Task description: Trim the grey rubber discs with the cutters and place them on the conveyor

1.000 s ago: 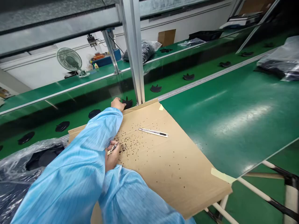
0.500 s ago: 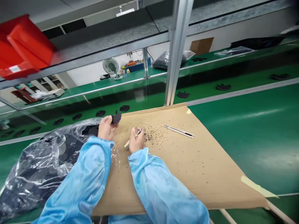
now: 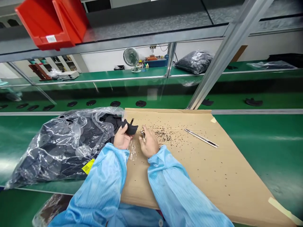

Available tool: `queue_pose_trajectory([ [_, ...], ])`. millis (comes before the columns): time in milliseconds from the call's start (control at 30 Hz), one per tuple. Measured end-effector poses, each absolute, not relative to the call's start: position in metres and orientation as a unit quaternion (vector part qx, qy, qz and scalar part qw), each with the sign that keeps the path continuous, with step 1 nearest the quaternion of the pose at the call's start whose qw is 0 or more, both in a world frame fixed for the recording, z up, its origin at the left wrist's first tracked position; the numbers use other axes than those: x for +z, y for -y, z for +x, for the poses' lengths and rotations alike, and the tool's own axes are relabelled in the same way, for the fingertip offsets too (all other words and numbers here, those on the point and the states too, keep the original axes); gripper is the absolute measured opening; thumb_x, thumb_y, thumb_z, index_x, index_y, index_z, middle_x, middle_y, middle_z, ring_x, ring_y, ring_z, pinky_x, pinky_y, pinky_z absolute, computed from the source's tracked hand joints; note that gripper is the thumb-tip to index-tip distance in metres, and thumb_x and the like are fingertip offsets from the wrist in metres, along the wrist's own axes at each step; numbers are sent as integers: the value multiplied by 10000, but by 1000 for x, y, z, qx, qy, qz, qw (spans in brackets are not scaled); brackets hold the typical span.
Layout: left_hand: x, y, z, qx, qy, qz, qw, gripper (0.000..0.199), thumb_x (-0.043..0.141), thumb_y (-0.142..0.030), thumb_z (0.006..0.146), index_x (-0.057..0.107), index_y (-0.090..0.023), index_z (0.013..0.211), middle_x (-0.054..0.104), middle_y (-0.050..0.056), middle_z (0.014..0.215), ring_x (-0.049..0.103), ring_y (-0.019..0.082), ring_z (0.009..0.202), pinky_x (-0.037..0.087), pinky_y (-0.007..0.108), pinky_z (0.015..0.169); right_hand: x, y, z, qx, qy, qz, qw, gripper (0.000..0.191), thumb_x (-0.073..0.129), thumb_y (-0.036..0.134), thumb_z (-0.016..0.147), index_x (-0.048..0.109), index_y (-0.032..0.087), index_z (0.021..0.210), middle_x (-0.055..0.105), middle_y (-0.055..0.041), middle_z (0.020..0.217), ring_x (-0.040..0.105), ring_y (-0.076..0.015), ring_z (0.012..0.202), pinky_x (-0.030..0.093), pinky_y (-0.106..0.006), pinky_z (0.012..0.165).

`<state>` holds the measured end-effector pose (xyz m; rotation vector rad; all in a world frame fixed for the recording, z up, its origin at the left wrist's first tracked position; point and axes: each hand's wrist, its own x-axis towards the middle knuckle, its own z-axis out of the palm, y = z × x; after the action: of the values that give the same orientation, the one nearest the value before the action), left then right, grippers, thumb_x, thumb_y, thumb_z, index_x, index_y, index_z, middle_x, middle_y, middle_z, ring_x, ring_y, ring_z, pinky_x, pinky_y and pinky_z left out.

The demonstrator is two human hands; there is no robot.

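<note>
My left hand (image 3: 122, 138) grips a curved black piece (image 3: 130, 128), which has a small upright stub on its upper edge. Just right of it, my right hand (image 3: 149, 141) is closed around a small tool (image 3: 142, 133) with a metallic look, mostly hidden by the fingers. Both hands are over the left part of a brown cardboard sheet (image 3: 189, 176). Many tiny black bits (image 3: 165, 135) lie scattered beside my right hand. Further right on the cardboard rests a slim silver-and-black tool (image 3: 201, 138).
A clear plastic bag (image 3: 56, 145) full of black pieces lies at the left. Black pieces (image 3: 115, 103) sit in a row on the green surface behind. A metal post (image 3: 213, 66) rises behind the cardboard, and a red bin (image 3: 54, 25) hangs at the upper left.
The view has turned and levelled, so the scene sits differently in the frame. My right hand has turned, now with its back upward and the small tool closer to the black piece.
</note>
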<state>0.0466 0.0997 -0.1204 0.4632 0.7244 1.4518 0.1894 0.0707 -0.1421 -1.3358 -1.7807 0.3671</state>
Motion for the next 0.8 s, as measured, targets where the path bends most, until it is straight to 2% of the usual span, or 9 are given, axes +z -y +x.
queue_pose_trajectory([
  [133, -122, -100, 46, 634, -347, 167, 671, 177, 648, -106, 741, 634, -178, 902, 667, 23, 817, 582, 101, 578, 463, 211, 489, -139, -67, 189, 125, 715, -541, 425, 439, 506, 275, 830, 534, 148, 1249, 614, -137, 1124, 556, -276, 1045, 449, -425, 934],
  [333, -119, -99, 46, 604, -356, 156, 696, 119, 632, -104, 739, 608, -150, 847, 562, -11, 613, 433, 67, 403, 339, 190, 369, -136, -65, 190, 84, 737, -548, 386, 284, 509, 256, 827, 621, 160, 1069, 659, -112, 964, 588, -259, 914, 464, -378, 844],
  [500, -119, -97, 46, 596, -350, 189, 697, 188, 674, -133, 729, 594, -145, 899, 556, -17, 631, 411, 46, 381, 316, 177, 353, -133, -64, 190, 65, 753, -537, 374, 216, 508, 253, 829, 635, 187, 992, 666, -90, 903, 591, -244, 868, 455, -351, 794],
  [800, -121, -98, 46, 601, -349, 196, 691, 198, 673, -137, 735, 585, -146, 912, 548, -17, 641, 408, 41, 383, 320, 173, 353, -135, -64, 190, 54, 773, -522, 356, 210, 504, 235, 825, 634, 195, 985, 667, -81, 901, 590, -228, 836, 449, -322, 755],
])
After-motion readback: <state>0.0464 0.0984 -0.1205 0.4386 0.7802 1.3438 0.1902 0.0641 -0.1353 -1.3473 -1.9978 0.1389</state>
